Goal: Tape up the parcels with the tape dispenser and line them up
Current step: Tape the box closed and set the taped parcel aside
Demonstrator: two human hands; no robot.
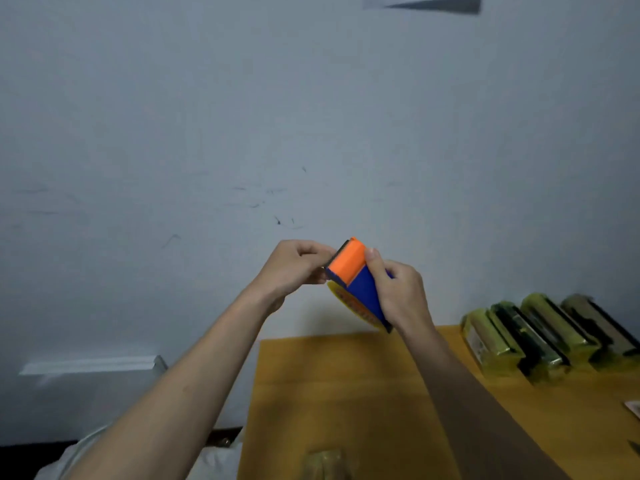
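Observation:
I hold a blue and orange tape dispenser (356, 282) up in the air above the far edge of the wooden table (346, 393). My right hand (398, 289) grips its blue body from the right. My left hand (294, 268) pinches at the dispenser's orange front end, fingers curled; the tape's end is too small to make out. A yellowish tape roll shows under the dispenser. Several parcels (540, 337) wrapped in yellowish tape stand side by side in a row at the table's back right.
A pale wall fills the view behind the table. Another yellowish wrapped thing (325, 462) lies blurred at the table's near edge. A white ledge (90, 365) sits low on the left, and white cloth (214, 459) lies beside the table's left edge.

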